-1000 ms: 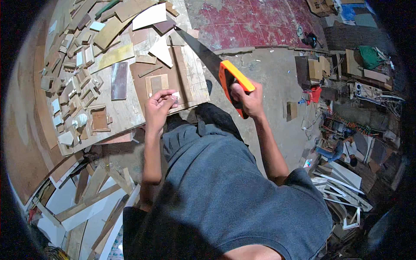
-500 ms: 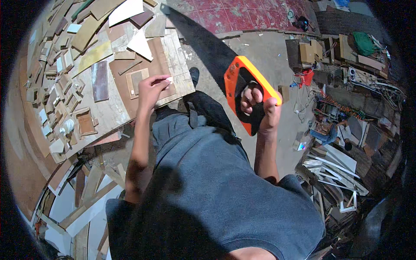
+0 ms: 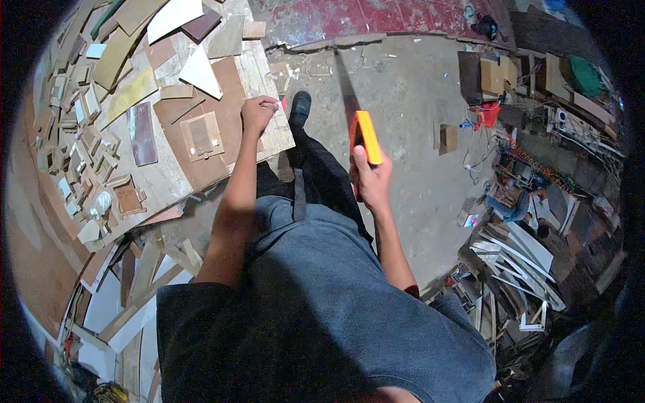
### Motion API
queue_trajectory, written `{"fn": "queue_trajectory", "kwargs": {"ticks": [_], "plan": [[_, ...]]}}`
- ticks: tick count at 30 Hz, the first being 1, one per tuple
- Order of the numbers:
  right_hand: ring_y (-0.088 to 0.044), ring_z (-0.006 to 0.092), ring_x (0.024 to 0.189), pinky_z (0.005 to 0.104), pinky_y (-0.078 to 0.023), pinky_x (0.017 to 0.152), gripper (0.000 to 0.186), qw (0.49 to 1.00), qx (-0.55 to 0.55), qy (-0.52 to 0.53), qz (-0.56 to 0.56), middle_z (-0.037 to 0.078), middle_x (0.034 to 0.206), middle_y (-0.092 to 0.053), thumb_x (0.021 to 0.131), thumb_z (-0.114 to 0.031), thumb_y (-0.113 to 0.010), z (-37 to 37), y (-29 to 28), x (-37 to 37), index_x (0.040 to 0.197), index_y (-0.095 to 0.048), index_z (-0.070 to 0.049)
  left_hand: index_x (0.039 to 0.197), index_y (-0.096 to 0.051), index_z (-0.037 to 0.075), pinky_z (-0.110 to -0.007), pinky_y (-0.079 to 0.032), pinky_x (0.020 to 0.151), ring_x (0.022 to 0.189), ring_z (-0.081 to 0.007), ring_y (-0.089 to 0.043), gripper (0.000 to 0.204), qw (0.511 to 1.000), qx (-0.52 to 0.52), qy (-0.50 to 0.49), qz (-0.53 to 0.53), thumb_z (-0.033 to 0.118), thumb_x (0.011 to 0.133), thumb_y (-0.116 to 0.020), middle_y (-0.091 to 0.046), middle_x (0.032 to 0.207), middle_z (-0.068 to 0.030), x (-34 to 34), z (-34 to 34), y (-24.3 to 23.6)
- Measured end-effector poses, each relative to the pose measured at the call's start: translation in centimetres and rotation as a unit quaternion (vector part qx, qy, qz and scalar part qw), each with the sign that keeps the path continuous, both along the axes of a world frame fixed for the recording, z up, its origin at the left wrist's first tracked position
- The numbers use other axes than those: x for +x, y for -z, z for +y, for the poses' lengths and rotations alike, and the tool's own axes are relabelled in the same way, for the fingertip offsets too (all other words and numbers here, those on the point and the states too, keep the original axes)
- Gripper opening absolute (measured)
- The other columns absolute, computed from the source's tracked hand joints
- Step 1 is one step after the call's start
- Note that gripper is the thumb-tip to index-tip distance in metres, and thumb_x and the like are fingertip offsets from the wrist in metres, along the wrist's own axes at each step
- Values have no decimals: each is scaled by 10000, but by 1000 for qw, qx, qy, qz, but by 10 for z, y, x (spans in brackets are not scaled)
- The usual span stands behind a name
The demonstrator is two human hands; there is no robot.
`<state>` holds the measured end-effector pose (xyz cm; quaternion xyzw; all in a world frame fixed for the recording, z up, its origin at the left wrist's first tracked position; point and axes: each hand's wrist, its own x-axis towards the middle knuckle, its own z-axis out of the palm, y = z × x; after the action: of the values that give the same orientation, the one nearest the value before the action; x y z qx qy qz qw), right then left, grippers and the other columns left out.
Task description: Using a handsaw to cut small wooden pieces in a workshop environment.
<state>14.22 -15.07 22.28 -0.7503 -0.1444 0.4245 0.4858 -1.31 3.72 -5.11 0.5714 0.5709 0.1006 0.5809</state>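
Observation:
My right hand (image 3: 373, 178) grips a handsaw by its orange handle (image 3: 367, 138), to the right of the worktable. The dark saw blade (image 3: 345, 80) points away from me, seen nearly edge-on, over the floor. Above the table's right end, my left hand (image 3: 259, 114) is closed in a pinch, with a small white piece (image 3: 277, 105) at the fingertips; its exact kind cannot be made out. Beside those fingertips a bit of red shows. A square wooden panel (image 3: 201, 136) with small white bits on it lies on a brown board (image 3: 230, 84), left of this hand.
Wood offcuts (image 3: 101, 114) crowd the worktable's left side, with a white triangular piece (image 3: 201, 72) nearer the middle. Planks (image 3: 138, 302) lie at lower left. White frames (image 3: 521, 265) are heaped at right, near another person (image 3: 510, 205). A small box (image 3: 447, 139) stands on the floor.
The handsaw has turned from broadside to nearly edge-on and moved left, its blade swinging to point straight away. My left hand has moved right and farther away, off the square panel.

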Motion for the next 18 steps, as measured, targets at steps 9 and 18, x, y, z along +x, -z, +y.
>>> {"fn": "queue_trajectory", "kwargs": {"ticks": [9,18], "plan": [[-452,41,583,236,-380,522,283,995,-46,-82,25,-42,699,-513,958,-308,-638,5,69,-1,1010,-640,-29,817,-775,69,-281,-501,567,571,-128,-638,91,988,135,24,75,91,740,-732,-706,672,-104,17,3,-11],[-490,70,489,241,-395,446,290,987,-19,-28,158,-21,634,-520,964,-315,-628,17,72,-14,875,-570,-44,835,-770,67,-310,-495,572,573,-187,-649,102,984,161,38,65,114,783,-696,-691,693,-155,16,-1,-15]]}}
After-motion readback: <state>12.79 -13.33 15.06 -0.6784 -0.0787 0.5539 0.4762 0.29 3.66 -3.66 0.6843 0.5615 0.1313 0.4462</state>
